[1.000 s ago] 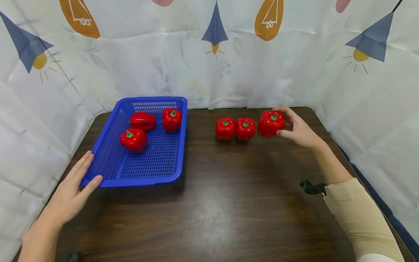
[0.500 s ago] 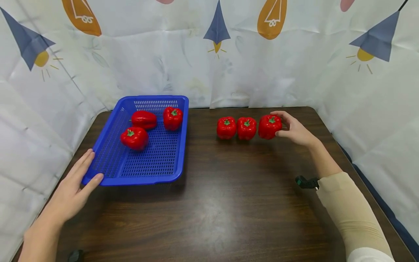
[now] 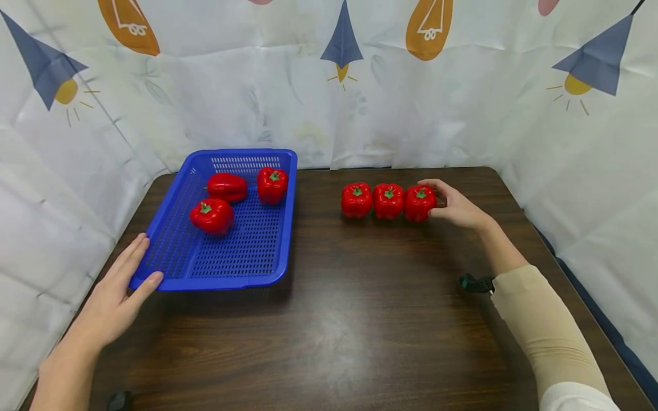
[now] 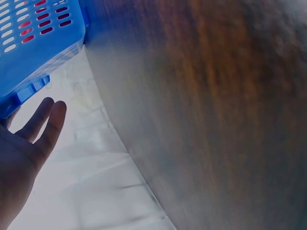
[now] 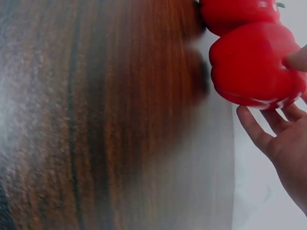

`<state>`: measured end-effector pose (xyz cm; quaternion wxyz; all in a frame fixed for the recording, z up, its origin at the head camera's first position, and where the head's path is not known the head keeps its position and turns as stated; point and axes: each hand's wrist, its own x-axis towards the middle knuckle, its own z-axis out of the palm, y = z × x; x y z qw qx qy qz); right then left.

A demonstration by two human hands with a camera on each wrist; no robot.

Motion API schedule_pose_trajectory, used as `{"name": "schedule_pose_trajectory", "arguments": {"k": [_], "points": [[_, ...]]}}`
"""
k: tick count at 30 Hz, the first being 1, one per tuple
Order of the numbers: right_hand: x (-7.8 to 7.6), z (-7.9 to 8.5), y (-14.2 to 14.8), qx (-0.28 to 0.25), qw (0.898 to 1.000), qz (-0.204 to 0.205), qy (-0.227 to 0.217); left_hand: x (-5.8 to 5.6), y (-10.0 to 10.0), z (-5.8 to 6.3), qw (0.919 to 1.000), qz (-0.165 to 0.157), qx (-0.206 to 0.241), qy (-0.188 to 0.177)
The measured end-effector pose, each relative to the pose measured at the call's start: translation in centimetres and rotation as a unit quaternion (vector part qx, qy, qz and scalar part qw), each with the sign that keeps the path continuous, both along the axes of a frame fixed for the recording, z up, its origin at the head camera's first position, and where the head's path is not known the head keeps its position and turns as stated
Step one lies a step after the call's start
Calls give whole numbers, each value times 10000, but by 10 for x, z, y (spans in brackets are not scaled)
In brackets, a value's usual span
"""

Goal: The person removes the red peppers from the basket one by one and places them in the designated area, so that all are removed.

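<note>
My right hand (image 3: 459, 210) holds a red bell pepper (image 3: 418, 205) with a green stem at the right end of a row. Thumb and fingers lie around its right side in the right wrist view, where this pepper (image 5: 254, 67) touches its neighbour. The middle bell pepper (image 3: 388, 201) and the left bell pepper (image 3: 356, 201) stand upright beside it. On the left, my left hand (image 3: 110, 302) rests at the near left corner of a blue plastic basket (image 3: 221, 283), thumb at the rim. Its fingers (image 4: 53, 125) are straight and spread in the left wrist view.
Inside the basket are a bell pepper lying on its side (image 3: 227, 188), a tilted bell pepper (image 3: 212, 216) and another bell pepper (image 3: 272, 186) by the right wall. The dark wooden table (image 3: 329, 331) ends at a printed white cloth (image 3: 288, 114) behind.
My right hand has lowered the bell pepper and brought it left, up against the middle one. The left hand and the basket stay as they were.
</note>
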<state>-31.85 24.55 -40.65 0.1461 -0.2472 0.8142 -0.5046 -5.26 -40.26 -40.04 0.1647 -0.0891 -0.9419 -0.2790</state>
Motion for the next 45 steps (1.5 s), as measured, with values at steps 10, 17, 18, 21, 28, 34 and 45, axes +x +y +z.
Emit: {"name": "schedule_pose_trajectory", "arguments": {"k": [10,17,18,21,28,34,45], "points": [[2,-1,1,-66,9999,8,-88,-1,1,0,10000,-15,16,-28],[1,1,5,8,9999,135,33,-1,2,0,10000,-11,41,-74],[1,2,6,58,9998,146,94,-1,3,0,10000,-11,40,-82],[0,7,9,145,9994,86,293,-2,3,0,9999,-18,45,-104],[-5,33,4,-2,9978,-347,565,-3,1,-1,10000,-7,53,-77],[-8,58,-19,-210,9963,-435,705,-3,0,-3,9999,-35,65,-78],[6,95,-102,-779,9942,197,713,-2,-4,-2,9999,-65,72,-28]]}}
